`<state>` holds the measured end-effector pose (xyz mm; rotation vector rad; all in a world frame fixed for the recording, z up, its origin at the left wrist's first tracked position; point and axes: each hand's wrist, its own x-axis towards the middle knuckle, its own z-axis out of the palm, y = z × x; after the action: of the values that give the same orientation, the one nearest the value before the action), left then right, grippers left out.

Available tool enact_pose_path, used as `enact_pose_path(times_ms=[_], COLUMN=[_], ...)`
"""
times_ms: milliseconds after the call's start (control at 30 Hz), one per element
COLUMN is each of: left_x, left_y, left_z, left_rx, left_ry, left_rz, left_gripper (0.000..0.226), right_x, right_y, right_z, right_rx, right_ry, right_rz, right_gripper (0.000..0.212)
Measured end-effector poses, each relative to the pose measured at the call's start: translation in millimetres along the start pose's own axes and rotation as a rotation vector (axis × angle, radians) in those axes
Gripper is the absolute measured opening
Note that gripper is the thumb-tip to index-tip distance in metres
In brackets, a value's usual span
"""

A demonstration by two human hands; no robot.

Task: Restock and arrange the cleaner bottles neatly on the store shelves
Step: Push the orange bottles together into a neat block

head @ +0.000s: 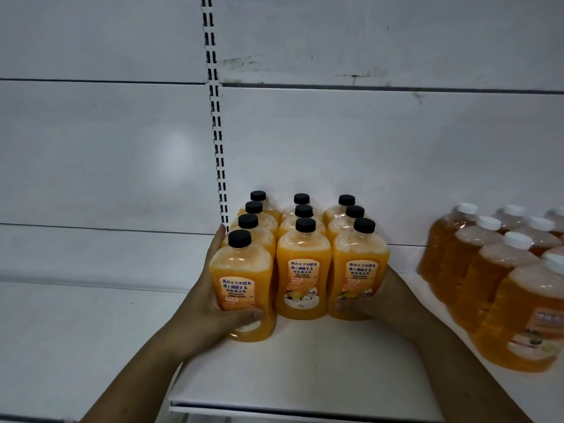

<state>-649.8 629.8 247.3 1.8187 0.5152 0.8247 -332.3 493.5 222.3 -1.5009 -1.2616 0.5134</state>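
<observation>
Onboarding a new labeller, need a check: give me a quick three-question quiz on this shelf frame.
1. True or false: the left hand grips the front-left black-capped bottle, and the right hand grips the front-right black-capped bottle.
2. How many bottles stand in the left black-capped column? A 2, B 3, C 4.
3. Fill in: the bottles at the right edge have ___ caps.
Key: 1 true; 2 C; 3 white.
</observation>
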Motion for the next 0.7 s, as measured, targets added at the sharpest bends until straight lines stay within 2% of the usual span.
enact_pose_path(times_ms=[100, 200, 300, 400, 533, 700], left_x=[1.7, 3.5, 1.6, 0.3, 1.5, 1.8], left_y=[-2.2, -2.4, -0.1, -0.9, -4.4, -4.5], left_z=[-0.6, -1.1, 1.3, 1.3, -4.3, -11.7], left_rx=[-0.006, 0.000, 0.007, 0.020, 0.061, -0.012], left_ry=[0.009, 0.006, 0.008, 0.002, -0.024, -0.035], left_rz=[-0.010, -0.019, -0.019, -0.030, -0.013, -0.004], left_gripper=[0.127, 0.122, 0.123, 0.121, 0.131, 0.146], right_x=[1.1, 1.1, 0.4, -1.7, -2.7, -7.7], right_y=[0.9, -1.5, -0.9, -2.3, -6.2, -14.6], right_z=[0.7, 2.7, 1.6, 0.8, 0.8, 3.1], right_rx=[0.002, 0.005, -0.007, -0.020, -0.035, -0.094], right_ry=[-0.001, -0.002, -0.016, -0.017, -0.065, -0.089], right_rz=[-0.012, -0.017, -0.007, -0.016, -0.045, -0.054], right_gripper=[0.116, 0.106, 0.111, 0.107, 0.099, 0.106])
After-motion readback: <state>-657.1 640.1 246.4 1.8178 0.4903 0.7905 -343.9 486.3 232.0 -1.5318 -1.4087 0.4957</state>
